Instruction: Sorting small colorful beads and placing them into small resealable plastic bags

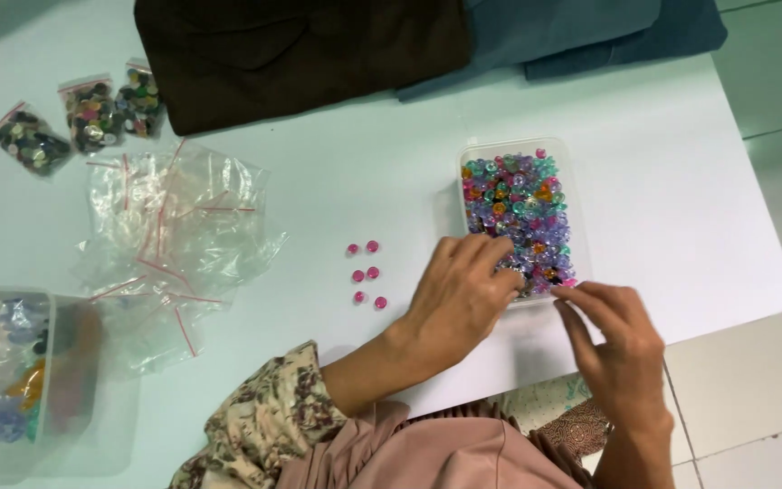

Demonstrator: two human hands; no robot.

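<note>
A: Lying how, that clear plastic tub [575,195]?

B: Long axis running away from the body toward the far table edge, tipped slightly left at the top. Short near end right under both hands, close to the near edge of the white table [681,181], toward its right side.

A: Looks like?

B: Shallow, rectangular, see-through, rounded corners. Filled with mixed beads [518,204]: purple, teal, pink, orange, mostly translucent.

A: And the hands?

B: Left hand [459,299] over the tub's near left corner, fingers curled down into the beads, fingertips hidden among them. Cannot tell whether anything pinched. Right hand [617,349] at the near right corner, thumb and forefinger drawn together narrowly at the rim; too small to tell if a bead held.

A: Around it?

B: Six pink beads [366,272] in two short columns on the table just left of the left hand, apart from the tub. Further left, a heap of empty clear zip bags [174,226]. Three small bags of dark mixed buttons [92,113] at the far left. A second clear container [2,380] with coloured pieces at the near left edge. Dark brown cloth [300,54] and blue cloth [572,27] folded along the far edge.

A: Blocking anything?

B: Only the left hand, covering the tub's near end.
</note>
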